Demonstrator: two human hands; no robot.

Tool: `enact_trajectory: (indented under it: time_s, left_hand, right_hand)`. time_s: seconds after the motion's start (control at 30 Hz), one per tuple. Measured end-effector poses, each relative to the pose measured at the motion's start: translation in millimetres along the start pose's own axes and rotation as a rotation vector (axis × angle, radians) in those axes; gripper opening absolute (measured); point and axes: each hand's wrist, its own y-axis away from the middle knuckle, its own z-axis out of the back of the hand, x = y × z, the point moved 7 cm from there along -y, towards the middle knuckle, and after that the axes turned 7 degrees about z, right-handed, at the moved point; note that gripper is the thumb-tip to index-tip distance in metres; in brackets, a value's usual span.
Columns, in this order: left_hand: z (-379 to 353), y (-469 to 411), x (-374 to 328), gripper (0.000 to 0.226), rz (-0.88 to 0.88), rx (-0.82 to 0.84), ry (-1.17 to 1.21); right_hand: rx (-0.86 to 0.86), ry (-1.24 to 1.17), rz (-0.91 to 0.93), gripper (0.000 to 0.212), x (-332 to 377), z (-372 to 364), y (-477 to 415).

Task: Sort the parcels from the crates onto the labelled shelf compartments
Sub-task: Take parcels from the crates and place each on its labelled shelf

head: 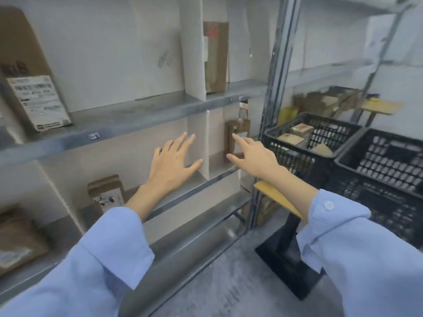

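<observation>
Left hand (pixel 174 161) is reaching into the middle tier of the shelf unit (pixel 137 124), fingers spread wide and straight, holding nothing. Its thumb is lying just beside the white divider (pixel 201 143). Right hand (pixel 254 156) is reaching into the compartment to the right of that divider, index finger and thumb extended and apart, also holding nothing. The index fingertip is overlapping the small brown parcel (pixel 238 131), which is standing upright at the far side of that compartment; contact cannot be confirmed.

Shelf boards are showing as grey sheet metal with dull, scuffed faces. A small label (pixel 94 136) is sitting on the front edge of the upper board. On the upper tier, a large brown parcel (pixel 34 88) with a white printed label is leaning at the left. A tall brown parcel (pixel 216 58) is standing upright to the right of the upper divider. On the lower tier, a boxy brown parcel (pixel 106 193) is standing near the back, and a flat brown parcel (pixel 18 239) is lying at the near left.

Right of the steel upright (pixel 272 88), two black plastic lattice crates are sitting side by side. The left crate (pixel 332 121) is containing several tan cardboard parcels (pixel 295 136); the right crate (pixel 350 145) is standing nearer. A black stand (pixel 286 259) with a yellowish board top is standing under the right forearm. The floor (pixel 217 282) is showing as grey, speckled concrete. Light blue fabric sleeves (pixel 103 259) are covering both forearms.
</observation>
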Motion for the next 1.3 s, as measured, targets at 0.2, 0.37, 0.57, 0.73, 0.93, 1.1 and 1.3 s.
enact_trajectory:
  time_s: [0.2,0.37,0.57,0.73,0.93,1.1,1.3]
  left_hand:
    - [-61.9,-83.8,-131.8,0.080,-0.130,0.027,0.104]
    - [-110.1,-152.4,-237.1,0.072,-0.211,0.046,0.172]
    - [-157.9,-208.7,-318.6,0.072,-0.296,0.084,0.193]
    - [-204.0,-268.2,-342.5,0.074,-0.312,0.134,0.184]
    - [-267.6,-351.9,-344.6,0.075,-0.335,0.215,0.171]
    - [-332.7,-408.7,-336.5,0.077,-0.375,0.360,0.135]
    - [-391.4,-435.4,-338.7,0.085,-0.502,0.518,0.102]
  right_hand:
    - [-0.009,0.021,-0.142,0.070,-151.3,23.2,6.7]
    - [-0.017,0.003,-0.252,0.070,-270.3,39.7,10.3]
    - [-0.025,-0.136,-0.372,0.070,-371.4,32.5,0.2]
    - [-0.011,-0.233,-0.440,0.072,-428.7,3.6,-31.6]
    - [0.002,-0.271,-0.451,0.074,-471.3,-45.8,-92.7]
    - [0.078,-0.386,-0.477,0.075,-486.1,-99.7,-143.9]
    - [0.160,-0.460,-0.511,0.089,-493.2,-153.3,-174.8]
